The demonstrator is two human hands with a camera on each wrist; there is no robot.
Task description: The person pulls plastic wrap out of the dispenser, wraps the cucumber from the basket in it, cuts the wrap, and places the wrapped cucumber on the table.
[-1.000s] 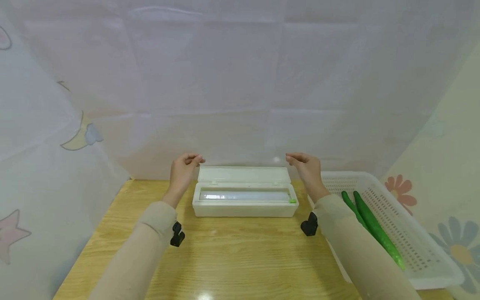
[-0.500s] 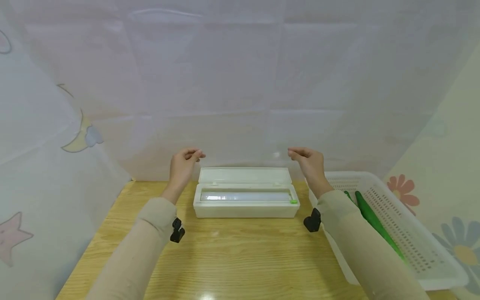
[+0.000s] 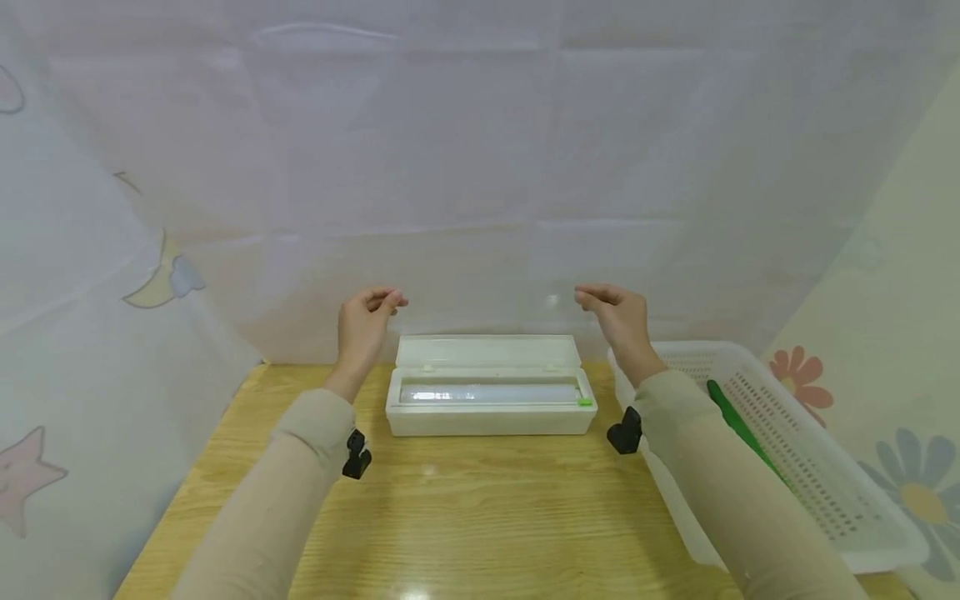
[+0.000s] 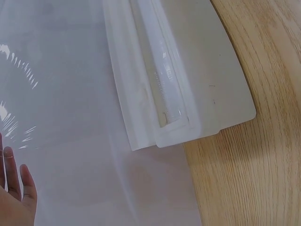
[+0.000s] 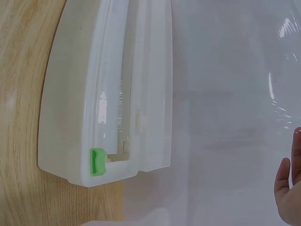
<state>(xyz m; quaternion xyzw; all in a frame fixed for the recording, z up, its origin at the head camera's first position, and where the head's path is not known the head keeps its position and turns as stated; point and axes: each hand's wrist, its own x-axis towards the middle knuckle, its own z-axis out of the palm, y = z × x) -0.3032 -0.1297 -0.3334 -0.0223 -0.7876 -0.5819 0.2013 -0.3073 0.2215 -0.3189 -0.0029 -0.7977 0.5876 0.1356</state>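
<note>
Head view, both hands (image 3: 363, 325) (image 3: 621, 321) pinching cling film (image 3: 480, 283), raised slightly higher than before

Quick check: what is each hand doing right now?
Left hand: pinches the left corner of the clear film, pulled up above the dispenser box.
Right hand: pinches the film's right corner.

Both hands higher than 1.0 s ago: left hand (image 3: 363, 323) and right hand (image 3: 618, 320) have risen above the back edge of the open dispenser box (image 3: 491, 398), pinch grip unchanged on the clear film sheet (image 3: 480, 308). More film is drawn up from the roll. Right sleeve (image 3: 720, 475) now covers more of the cucumbers (image 3: 738, 427) in the basket (image 3: 832, 467).
</note>
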